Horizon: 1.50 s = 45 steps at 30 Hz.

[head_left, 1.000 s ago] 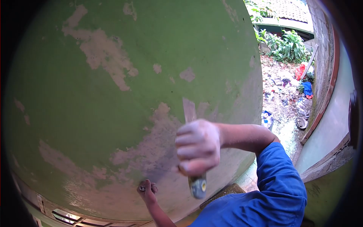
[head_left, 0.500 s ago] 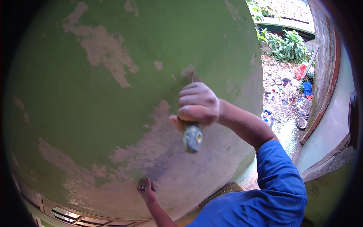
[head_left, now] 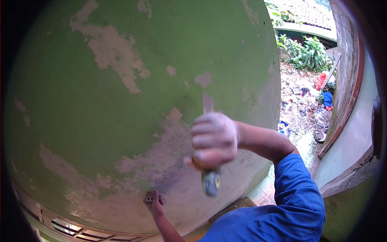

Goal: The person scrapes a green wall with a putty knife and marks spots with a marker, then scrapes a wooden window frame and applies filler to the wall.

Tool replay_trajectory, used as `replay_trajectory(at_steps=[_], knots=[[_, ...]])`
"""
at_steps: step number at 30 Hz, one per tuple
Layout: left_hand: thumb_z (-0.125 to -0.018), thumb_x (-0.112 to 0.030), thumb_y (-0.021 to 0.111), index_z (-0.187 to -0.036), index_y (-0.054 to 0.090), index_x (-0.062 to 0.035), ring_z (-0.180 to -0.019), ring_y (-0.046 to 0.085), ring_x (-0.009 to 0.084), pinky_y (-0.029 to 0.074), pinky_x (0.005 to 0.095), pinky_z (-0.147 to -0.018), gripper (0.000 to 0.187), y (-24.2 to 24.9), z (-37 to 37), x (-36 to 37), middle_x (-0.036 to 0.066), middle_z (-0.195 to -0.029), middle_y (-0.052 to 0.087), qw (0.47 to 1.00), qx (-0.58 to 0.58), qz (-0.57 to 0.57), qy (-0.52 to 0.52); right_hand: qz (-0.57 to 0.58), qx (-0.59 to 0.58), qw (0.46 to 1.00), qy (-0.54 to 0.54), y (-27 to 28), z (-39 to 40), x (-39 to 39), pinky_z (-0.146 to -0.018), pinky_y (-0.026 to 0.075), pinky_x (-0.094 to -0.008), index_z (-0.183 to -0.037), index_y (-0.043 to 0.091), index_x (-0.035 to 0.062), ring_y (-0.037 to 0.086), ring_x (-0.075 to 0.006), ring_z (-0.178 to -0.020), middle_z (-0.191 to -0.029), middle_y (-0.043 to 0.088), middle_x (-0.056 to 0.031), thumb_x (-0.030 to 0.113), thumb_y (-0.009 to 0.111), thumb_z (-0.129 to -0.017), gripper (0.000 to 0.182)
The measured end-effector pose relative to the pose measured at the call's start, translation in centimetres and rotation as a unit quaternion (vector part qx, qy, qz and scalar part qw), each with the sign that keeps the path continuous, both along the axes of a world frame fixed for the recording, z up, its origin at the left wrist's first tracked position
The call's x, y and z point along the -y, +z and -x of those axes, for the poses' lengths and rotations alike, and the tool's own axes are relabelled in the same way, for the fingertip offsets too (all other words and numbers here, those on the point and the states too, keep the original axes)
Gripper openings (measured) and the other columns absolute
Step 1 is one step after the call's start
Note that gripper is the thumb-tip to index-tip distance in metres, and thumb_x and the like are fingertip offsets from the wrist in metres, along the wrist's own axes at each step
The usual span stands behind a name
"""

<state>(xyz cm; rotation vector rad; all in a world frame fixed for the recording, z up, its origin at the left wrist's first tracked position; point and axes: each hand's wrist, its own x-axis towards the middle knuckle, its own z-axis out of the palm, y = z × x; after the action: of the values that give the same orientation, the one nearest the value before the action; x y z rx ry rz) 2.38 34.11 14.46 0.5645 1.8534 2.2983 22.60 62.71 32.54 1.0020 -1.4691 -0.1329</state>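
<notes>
My right hand (head_left: 215,139) is wrapped round the handle of a scraper (head_left: 208,103), its flat blade pointing up and the grey handle end showing below the fist. The blade overlaps the green wall (head_left: 161,52) just under a small bare patch (head_left: 203,79). Lower down, my left hand (head_left: 155,201) is closed, thumb up, in front of a pale scraped area (head_left: 157,157) of the wall. A small greyish bit shows at its fingers, and I cannot tell what it holds.
Larger patches of peeled paint (head_left: 113,52) mark the wall's upper left. Its right edge borders an outdoor strip with litter (head_left: 300,92) and green plants (head_left: 310,52). At lower left runs a wooden frame with openings (head_left: 80,232).
My right hand has moved down with the scraper, drawing the blade below the small bare patch, which now shows whole. My left hand has stayed nearly in place.
</notes>
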Motion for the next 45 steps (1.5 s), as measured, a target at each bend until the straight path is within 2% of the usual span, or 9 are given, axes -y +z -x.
replay_trajectory(at_steps=[6,12,16,20,24,28,35,38,45], knots=[[-0.086,-0.018,0.067,-0.089,0.040,-0.0060,-0.041,0.042,0.0115,0.037,0.0278,-0.040,0.030,0.0,0.1,0.1,0.010,-0.068,0.056,1.000,0.003,0.002,0.001,0.098,-0.078,0.986,-0.112,1.6,1.4,-5.7,-0.034,0.024,-0.0282,-0.060,0.041,0.0118,0.032,-0.0122,-0.036,-0.047,0.032,0.0035,0.002,0.065,-0.069,0.027],[-0.086,-0.019,0.067,-0.090,0.040,-0.0056,-0.041,0.042,0.0114,0.037,0.0280,-0.040,0.031,-0.3,0.2,0.0,0.010,-0.068,0.055,1.000,0.000,0.004,0.014,-0.003,-0.029,1.000,-0.003,0.6,-1.2,-0.1,-0.036,0.023,-0.0262,-0.058,0.041,0.0103,0.032,-0.0118,-0.038,-0.051,0.028,0.0030,0.001,0.063,-0.073,0.029],[-0.086,-0.019,0.067,-0.086,0.041,-0.0056,-0.040,0.042,0.0111,0.037,0.0277,-0.039,0.030,-0.1,0.1,0.2,0.009,-0.067,0.055,1.000,-0.003,0.002,0.013,0.119,-0.044,0.991,-0.042,1.7,0.6,-3.5,-0.034,0.026,-0.0320,-0.057,0.038,0.0114,0.037,-0.0149,-0.038,-0.049,0.031,0.0022,0.008,0.068,-0.074,0.034],[-0.086,-0.019,0.067,-0.082,0.041,-0.0057,-0.039,0.041,0.0108,0.036,0.0274,-0.039,0.029,-0.7,1.0,0.5,0.008,-0.065,0.054,1.000,-0.015,0.013,-0.024,0.061,-0.026,0.997,0.050,1.3,0.9,-1.2,-0.034,0.023,-0.0285,-0.059,0.038,0.0092,0.033,-0.0131,-0.037,-0.051,0.031,0.0014,0.002,0.065,-0.075,0.032],[-0.086,-0.019,0.067,-0.080,0.041,-0.0055,-0.039,0.040,0.0105,0.035,0.0273,-0.038,0.029,-0.5,0.8,0.4,0.009,-0.065,0.053,1.000,-0.015,0.014,-0.020,-0.021,0.019,0.999,0.016,0.3,0.1,0.7,-0.037,0.026,-0.0282,-0.058,0.039,0.0103,0.035,-0.0122,-0.041,-0.054,0.032,0.0025,0.002,0.066,-0.076,0.033],[-0.086,-0.019,0.067,-0.084,0.041,-0.0056,-0.040,0.040,0.0106,0.035,0.0272,-0.038,0.029,-0.3,0.2,-0.1,0.009,-0.065,0.053,1.000,0.000,0.004,0.020,0.085,-0.079,0.989,-0.095,2.2,1.5,-4.8,-0.032,0.024,-0.0295,-0.059,0.041,0.0109,0.032,-0.0121,-0.035,-0.048,0.030,0.0035,0.003,0.065,-0.070,0.027],[-0.085,-0.019,0.067,-0.088,0.040,-0.0066,-0.040,0.041,0.0104,0.036,0.0269,-0.038,0.030,-0.6,0.6,0.0,0.009,-0.065,0.054,1.000,-0.016,0.010,-0.005,0.004,-0.014,1.000,-0.002,0.8,0.1,-0.9,-0.036,0.025,-0.0270,-0.059,0.041,0.0110,0.036,-0.0118,-0.040,-0.051,0.031,0.0027,0.002,0.065,-0.073,0.029],[-0.085,-0.019,0.068,-0.083,0.041,-0.0069,-0.039,0.041,0.0101,0.036,0.0268,-0.038,0.029,-0.4,0.3,0.2,0.008,-0.065,0.054,1.000,-0.014,0.010,0.002,0.112,-0.048,0.984,-0.126,0.9,1.2,-4.7,-0.035,0.028,-0.0324,-0.058,0.038,0.0131,0.038,-0.0143,-0.039,-0.050,0.032,0.0021,0.010,0.070,-0.073,0.035],[-0.085,-0.022,0.066,-0.087,0.047,-0.0063,-0.040,0.040,0.0087,0.037,0.0273,-0.039,0.025,-0.8,0.8,0.3,0.004,-0.064,0.053,0.999,-0.034,0.026,-0.013,0.039,-0.023,0.999,-0.004,1.0,0.7,-2.3,-0.033,0.025,-0.0285,-0.060,0.042,0.0090,0.034,-0.0132,-0.037,-0.050,0.032,0.0015,0.003,0.066,-0.073,0.028]])
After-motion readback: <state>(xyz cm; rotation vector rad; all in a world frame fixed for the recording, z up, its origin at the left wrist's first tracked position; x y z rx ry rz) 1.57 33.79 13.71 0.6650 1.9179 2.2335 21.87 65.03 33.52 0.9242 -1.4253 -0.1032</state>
